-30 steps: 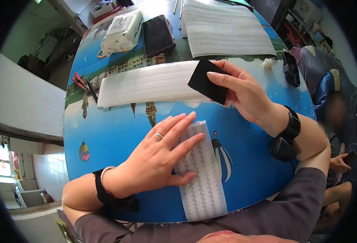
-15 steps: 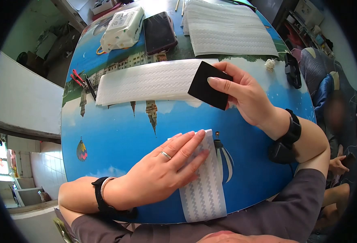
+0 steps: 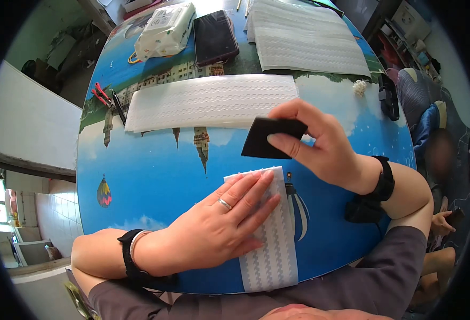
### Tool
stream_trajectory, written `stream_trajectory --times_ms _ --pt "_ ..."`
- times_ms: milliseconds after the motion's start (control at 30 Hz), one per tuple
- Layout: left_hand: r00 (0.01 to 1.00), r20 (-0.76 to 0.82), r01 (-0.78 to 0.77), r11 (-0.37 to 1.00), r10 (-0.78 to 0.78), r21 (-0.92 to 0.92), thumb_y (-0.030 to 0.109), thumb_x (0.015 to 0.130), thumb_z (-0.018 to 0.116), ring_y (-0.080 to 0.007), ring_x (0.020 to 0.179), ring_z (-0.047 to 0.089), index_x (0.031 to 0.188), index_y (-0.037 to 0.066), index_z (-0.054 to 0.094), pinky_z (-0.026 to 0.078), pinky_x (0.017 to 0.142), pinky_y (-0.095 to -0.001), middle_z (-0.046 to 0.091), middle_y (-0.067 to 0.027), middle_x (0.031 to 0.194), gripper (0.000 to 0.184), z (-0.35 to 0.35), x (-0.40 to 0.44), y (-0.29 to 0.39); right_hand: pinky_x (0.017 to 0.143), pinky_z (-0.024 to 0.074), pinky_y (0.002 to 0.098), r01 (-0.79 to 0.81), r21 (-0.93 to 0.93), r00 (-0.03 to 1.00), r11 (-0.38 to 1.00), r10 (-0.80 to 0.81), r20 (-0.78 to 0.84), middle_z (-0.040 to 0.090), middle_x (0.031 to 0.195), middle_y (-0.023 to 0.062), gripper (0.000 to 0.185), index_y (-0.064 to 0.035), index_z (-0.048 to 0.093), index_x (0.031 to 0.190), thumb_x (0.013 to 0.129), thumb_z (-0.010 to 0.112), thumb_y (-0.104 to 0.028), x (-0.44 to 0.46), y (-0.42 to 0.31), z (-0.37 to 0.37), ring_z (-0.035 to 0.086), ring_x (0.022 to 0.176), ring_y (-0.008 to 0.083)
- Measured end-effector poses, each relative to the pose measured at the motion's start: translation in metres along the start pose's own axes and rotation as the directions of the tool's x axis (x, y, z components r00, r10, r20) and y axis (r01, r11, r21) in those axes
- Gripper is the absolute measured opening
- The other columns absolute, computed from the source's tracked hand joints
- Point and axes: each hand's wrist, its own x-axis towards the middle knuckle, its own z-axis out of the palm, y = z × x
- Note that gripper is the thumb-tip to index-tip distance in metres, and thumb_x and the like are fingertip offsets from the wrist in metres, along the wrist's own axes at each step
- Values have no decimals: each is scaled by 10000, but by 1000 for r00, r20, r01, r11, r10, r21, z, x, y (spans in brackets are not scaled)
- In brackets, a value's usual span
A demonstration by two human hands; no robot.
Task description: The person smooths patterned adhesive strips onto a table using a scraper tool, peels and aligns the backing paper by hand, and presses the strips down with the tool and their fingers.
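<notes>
My left hand (image 3: 213, 224) lies flat with its fingers stretched over a white strip sheet (image 3: 269, 256) patterned with grey wavy rows. That strip runs from under my fingers toward the table's near edge, and part of it is hidden by the hand. Between the thumb and fingers of my right hand (image 3: 317, 141) is a thin black square piece (image 3: 272, 140). It is held tilted, above the table and apart from the strip's far end. Beyond it lie longer white embossed sheets (image 3: 208, 101), stretched across the table.
A thick stack of similar sheets (image 3: 309, 42) lies at the back right. A phone (image 3: 214, 37) and a wipes pack (image 3: 165, 29) are at the back. Red-handled pliers (image 3: 101, 94) and a black pen (image 3: 118, 108) lie left. Another person's hand (image 3: 443, 221) holds something dark at the right.
My right hand has come down toward the strip, and the black square has tipped flatter, off the long sheets. My left hand stays pressed on the strip.
</notes>
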Motion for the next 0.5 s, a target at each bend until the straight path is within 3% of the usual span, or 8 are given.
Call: stream_trajectory --times_ms 33,133,267,500 --pt "1000 -5 1 999 -1 32 405 949 680 -431 1543 349 1555 -2 481 358 1245 -524 360 -293 1653 756 0 2 -2 733 557 301 37 -15 999 999 -37 17 729 990 95 267 -42 646 1222 978 750 -80 0 -2 0 712 846 186" --pt "999 -36 7 986 -1 165 435 960 658 -403 1556 334 1562 10 484 331 1265 -509 368 -272 1659 757 5 -2 -1 774 583 340 115 -40 992 993 -112 56 743 1025 120 260 -48 649 1213 970 739 -60 0 -3 1 744 894 237" --pt "999 -41 19 982 -11 188 444 974 644 -373 1557 338 1552 8 501 315 1277 -500 405 -251 1646 738 6 -3 1 778 606 362 302 -114 953 947 -294 78 770 1072 82 385 -98 696 1306 933 723 -6 6 -3 6 747 907 258" --pt "997 -76 -2 994 10 108 417 965 667 -397 1529 380 1527 -46 502 342 1265 -507 463 -254 1595 747 7 -3 -1 758 607 327 388 -261 910 884 -322 261 793 1075 8 558 -202 700 1411 876 704 -47 3 -7 6 723 831 192"
